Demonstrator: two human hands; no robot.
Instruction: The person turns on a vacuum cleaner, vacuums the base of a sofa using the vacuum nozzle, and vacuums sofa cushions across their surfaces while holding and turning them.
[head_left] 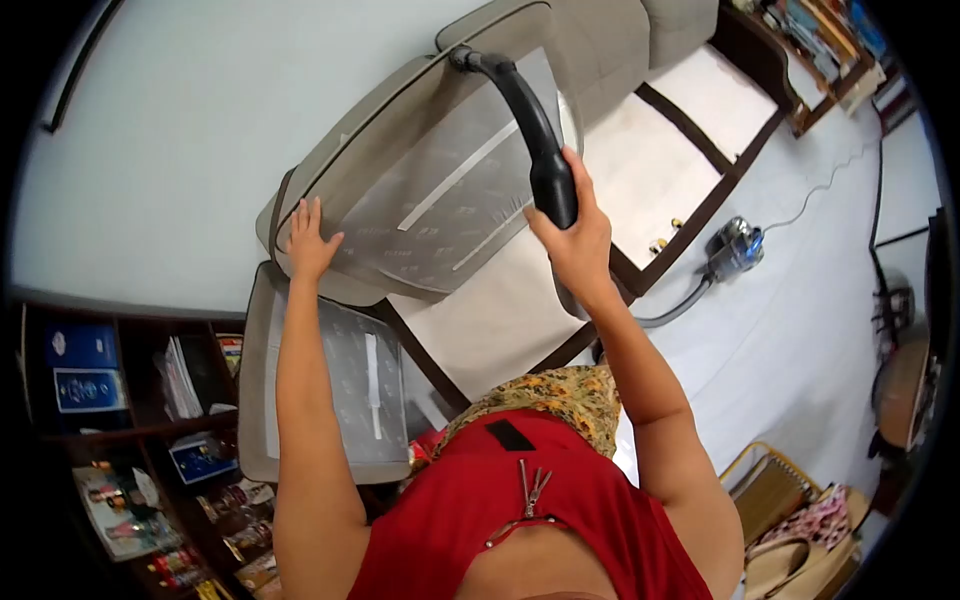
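My right hand [580, 235] is wrapped round the black handle of a vacuum hose [545, 150], whose curved tube reaches up to the left. Its nozzle end [464, 58] touches the top edge of a grey sofa cushion [400, 170]. That cushion stands tilted, with its greyish underside and a white strip facing me. My left hand [311, 240] lies with fingers spread on the cushion's lower left edge. A second grey cushion [340, 390] with a white strip is below it, beside my left forearm.
A wooden sofa frame [690, 215] with pale panels extends to the right. The vacuum body [735, 248] sits on the white floor, joined to the hose. Dark shelves [140, 430] with boxes stand at left; a chair with bags [800, 520] is at lower right.
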